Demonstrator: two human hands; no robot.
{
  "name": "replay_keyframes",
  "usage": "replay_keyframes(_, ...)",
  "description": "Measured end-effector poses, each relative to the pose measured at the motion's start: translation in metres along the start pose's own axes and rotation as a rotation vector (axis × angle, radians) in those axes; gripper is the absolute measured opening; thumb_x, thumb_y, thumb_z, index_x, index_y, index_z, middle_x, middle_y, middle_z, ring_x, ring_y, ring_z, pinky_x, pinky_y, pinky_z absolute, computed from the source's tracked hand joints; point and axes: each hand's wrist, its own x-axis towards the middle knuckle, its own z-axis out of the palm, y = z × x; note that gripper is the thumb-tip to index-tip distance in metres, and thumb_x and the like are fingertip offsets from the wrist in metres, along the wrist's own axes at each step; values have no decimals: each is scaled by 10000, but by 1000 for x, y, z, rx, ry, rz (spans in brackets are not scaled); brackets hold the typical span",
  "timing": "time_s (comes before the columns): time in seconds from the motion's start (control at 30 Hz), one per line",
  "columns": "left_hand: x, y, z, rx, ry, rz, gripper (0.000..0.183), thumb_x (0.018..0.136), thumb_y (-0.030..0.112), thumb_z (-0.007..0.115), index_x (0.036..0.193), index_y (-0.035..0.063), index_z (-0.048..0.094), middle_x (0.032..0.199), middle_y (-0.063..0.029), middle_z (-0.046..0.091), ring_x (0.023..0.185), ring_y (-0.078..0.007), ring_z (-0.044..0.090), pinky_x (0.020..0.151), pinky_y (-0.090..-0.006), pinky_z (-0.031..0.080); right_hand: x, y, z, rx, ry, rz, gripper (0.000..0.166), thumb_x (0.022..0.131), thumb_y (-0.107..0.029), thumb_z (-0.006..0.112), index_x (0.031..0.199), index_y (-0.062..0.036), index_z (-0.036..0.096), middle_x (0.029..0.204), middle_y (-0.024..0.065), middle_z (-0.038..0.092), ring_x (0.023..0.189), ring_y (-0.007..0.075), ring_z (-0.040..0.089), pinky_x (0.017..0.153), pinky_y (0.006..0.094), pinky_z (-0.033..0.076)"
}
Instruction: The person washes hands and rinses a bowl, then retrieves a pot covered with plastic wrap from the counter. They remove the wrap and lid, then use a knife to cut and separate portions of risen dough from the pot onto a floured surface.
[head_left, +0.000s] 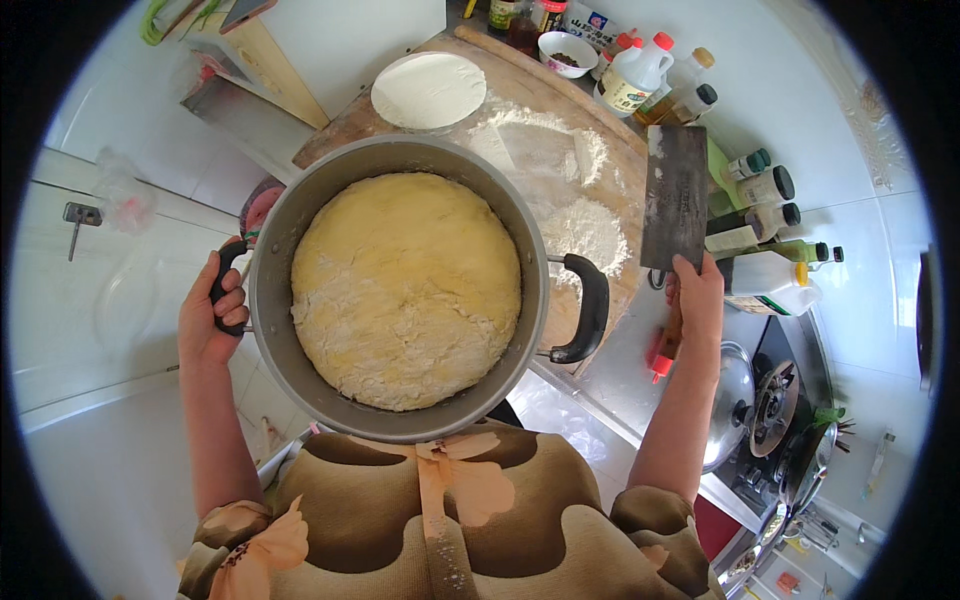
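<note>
My left hand (212, 304) grips the black side handle of a large metal pot (534, 277), which is held up close to my body. A big round mass of yellowish dough (405, 292) fills most of the pot, its lower part rough and floury. The pot's right handle (589, 307) is free. Out to the right, my right hand (694, 289) holds a cleaver (673, 199) by its wooden handle, the broad dark blade pointing away from me and dusted with flour. Beyond the pot lies a wooden board (517, 79) with loose flour (589, 236) spread on it.
A bowl heaped with flour (429, 90) stands at the board's far left. Bottles, among them a white jug (634, 79), line the back and right. A small bowl (568, 54) holds dark bits. At right are a pot lid (727, 405) and a gas burner (774, 409).
</note>
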Motion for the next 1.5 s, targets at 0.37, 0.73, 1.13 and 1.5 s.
replay_keyframes(0.37, 1, -1, -6, 0, 32, -21, 329, 986, 262, 503, 1271, 99, 524, 707, 31, 455, 482, -16, 324, 387, -160, 255, -9, 14, 1, 445, -216, 288, 183, 888, -219, 628, 910, -60, 539, 703, 45, 586, 557, 132, 542, 483, 286, 469)
replay_keyframes(0.73, 1, 2, 0, -12, 12, -14, 344, 990, 252, 502, 1288, 79, 498, 704, 33, 430, 480, -17, 309, 378, -161, 223, -29, 36, -7, -1023, 350, -259, 573, 813, -119, 575, 1348, -310, 500, 923, 106, 545, 848, 309, 600, 694, 453, 477)
replay_keyframes(1.13, -1, 2, -2, -3, -3, -12, 362, 981, 251, 517, 1302, 86, 493, 705, 40, 423, 487, -12, 310, 385, -156, 238, -32, 82, 4, -1090, 302, -135, 593, 834, -208, 667, 1382, -283, 453, 1067, 117, 550, 1006, 321, 563, 813, 439, 477)
replay_keyframes(1.5, 1, -1, 7, 17, 4, 18, 365, 974, 264, 526, 1322, 161, 490, 713, 39, 450, 473, -11, 305, 373, -153, 240, -35, 84, -2, -1069, 272, -35, 530, 801, -295, 681, 1297, -172, 538, 1077, 118, 611, 1010, 321, 573, 832, 450, 466)
